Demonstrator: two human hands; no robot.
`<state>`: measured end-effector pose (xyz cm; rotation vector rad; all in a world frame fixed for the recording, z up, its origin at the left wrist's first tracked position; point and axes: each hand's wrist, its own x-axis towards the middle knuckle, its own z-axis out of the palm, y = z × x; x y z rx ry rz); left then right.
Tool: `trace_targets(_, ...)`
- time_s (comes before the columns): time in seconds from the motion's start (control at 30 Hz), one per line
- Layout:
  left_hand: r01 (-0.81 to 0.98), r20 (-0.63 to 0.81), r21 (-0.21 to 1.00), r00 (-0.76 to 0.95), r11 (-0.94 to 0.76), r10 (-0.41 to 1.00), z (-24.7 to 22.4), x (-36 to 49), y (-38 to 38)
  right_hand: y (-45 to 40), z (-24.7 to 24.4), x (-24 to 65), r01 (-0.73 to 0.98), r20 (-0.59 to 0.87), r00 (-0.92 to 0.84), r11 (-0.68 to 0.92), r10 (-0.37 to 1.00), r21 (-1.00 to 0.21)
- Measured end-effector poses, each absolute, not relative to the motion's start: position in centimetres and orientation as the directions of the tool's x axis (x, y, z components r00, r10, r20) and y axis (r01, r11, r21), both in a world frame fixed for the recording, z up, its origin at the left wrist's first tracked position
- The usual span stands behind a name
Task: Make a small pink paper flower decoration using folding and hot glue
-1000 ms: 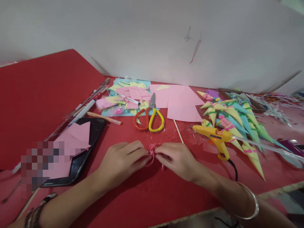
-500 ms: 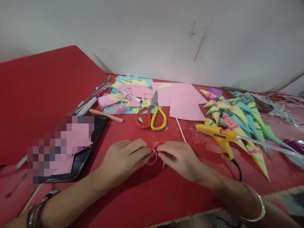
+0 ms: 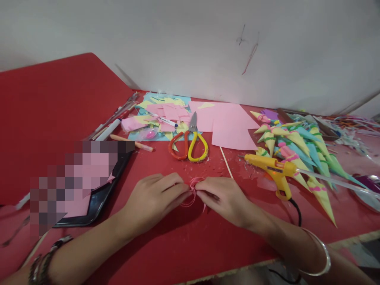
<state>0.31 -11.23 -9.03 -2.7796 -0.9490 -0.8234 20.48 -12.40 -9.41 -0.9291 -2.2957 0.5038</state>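
Note:
Between my two hands is a looped pink string (image 3: pixel 193 185), with a small tangle or knot in the middle. My left hand (image 3: pixel 160 194) pinches it from the left, fingers closed. From the right, my right hand (image 3: pixel 221 196) pinches the same string with thumb and fingers. A thin pink tip pokes out under the right fingers; what it belongs to is hidden. Just beyond my hands lie scissors (image 3: pixel 190 144) with one red and one yellow handle. A thin wooden stick (image 3: pixel 226 162) rests near my right hand, its far end by the pink paper (image 3: pixel 234 130).
A yellow glue gun (image 3: pixel 273 168) lies right of my hand, beside a heap of pastel paper cones (image 3: pixel 297 146). Paper scraps (image 3: pixel 166 114) and a marker (image 3: pixel 168 122) are at the back. At left is a black tray (image 3: pixel 99 208); behind everything rises a white wall (image 3: pixel 190 47).
My hands stay in nearly the same place, still pinching the string. The lower loop shifts slightly by my left fingers. The view tilts a little.

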Motion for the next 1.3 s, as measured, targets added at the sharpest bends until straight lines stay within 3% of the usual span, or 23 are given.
trace_targets(0.5, 0.593, 0.46, 0.055, 0.699, -0.804, 0.547, -9.56, 0.23, -10.84, -12.53, -9.42, 20.64, 0.519, 0.309, -0.519, 0.581, 0.797, -0.627)
trace_targets(0.83, 0.571, 0.413, 0.106, 0.719, -0.814, 0.559, -9.48, 0.44, -10.85, -12.33, -9.56, 20.57, 0.582, 0.245, -0.553, 0.58, 0.796, -0.57)
trace_targets(1.3, 0.553, 0.406, 0.069, 0.744, -0.83, 0.53, -9.34, 0.48, -10.87, -12.32, -9.47, 20.56, 0.556, 0.243, -0.623, 0.64, 0.743, -0.531)
